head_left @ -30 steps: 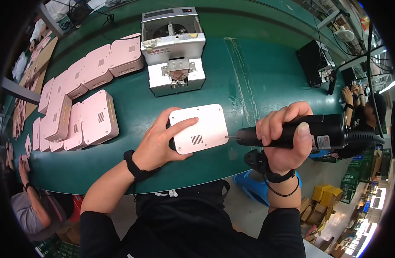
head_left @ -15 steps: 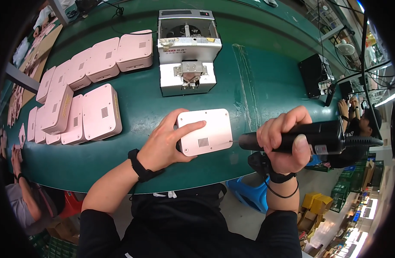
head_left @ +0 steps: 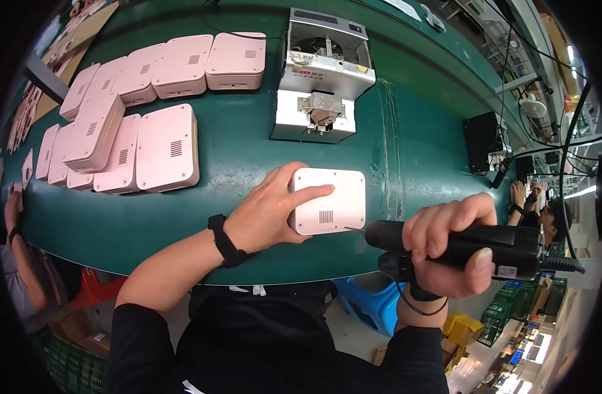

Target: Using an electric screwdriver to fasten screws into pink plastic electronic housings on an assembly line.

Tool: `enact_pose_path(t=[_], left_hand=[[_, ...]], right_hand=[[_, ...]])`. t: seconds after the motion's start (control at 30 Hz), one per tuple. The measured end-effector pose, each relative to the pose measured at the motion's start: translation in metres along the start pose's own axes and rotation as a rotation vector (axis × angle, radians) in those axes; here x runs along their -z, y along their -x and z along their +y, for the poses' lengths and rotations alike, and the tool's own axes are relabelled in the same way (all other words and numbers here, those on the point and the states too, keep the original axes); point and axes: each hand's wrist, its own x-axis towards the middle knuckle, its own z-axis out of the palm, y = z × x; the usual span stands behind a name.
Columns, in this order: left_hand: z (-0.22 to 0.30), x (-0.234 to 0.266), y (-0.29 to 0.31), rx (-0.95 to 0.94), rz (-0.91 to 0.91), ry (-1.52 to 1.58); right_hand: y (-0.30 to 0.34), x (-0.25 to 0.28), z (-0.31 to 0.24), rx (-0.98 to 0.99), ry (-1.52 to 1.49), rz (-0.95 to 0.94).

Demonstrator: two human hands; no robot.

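Observation:
A pale pink, square plastic housing (head_left: 343, 197) with rounded corners, screw holes and a slotted vent lies on the green table in front of me. Gripping its left side is my left hand (head_left: 265, 207), index finger stretched over the top face, thumb along the near edge. My right hand (head_left: 448, 243) is wrapped round a black electric screwdriver (head_left: 498, 249), held nearly level. Its thin bit points left and reaches the housing's near edge by the right corner; whether it sits in a hole I cannot tell. A cable leaves the tool's right end.
Several matching pink housings (head_left: 166, 148) stand in two rows at the left, one lying across others. A silver screw feeder (head_left: 320, 79) stands beyond my hands. Farther right is a black box (head_left: 488, 141). A blue stool (head_left: 373, 305) is below the table edge. Other people work at both sides.
My view has shifted, so the table's things appear moved. The screwdriver bit has gone from the housing's right-hand corner hole toward its near edge. My left hand keeps its grip.

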Motion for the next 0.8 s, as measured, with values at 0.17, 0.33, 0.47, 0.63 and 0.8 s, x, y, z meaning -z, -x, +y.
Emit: enact_pose_path(t=[0.17,0.33,0.47,0.63,0.8], left_hand=[[-0.002,-0.002,0.001,0.001,0.012,-0.011],[-0.001,-0.001,0.001,0.002,0.027,-0.019],[-0.001,0.001,0.005,0.005,0.008,0.002],[0.007,0.004,0.005,-0.07,0.018,-0.061],[0.028,0.025,0.011,-0.55,-0.001,-0.564]], right_hand=[[0.005,-0.002,0.017,-0.058,-0.004,0.021],[0.011,-0.009,0.019,-0.07,0.04,-0.019],[0.006,-0.015,0.023,-0.078,0.045,-0.035],[-0.006,0.016,-0.005,0.027,-0.301,-0.121],[-0.009,0.059,-0.037,0.276,-0.436,-0.092]])
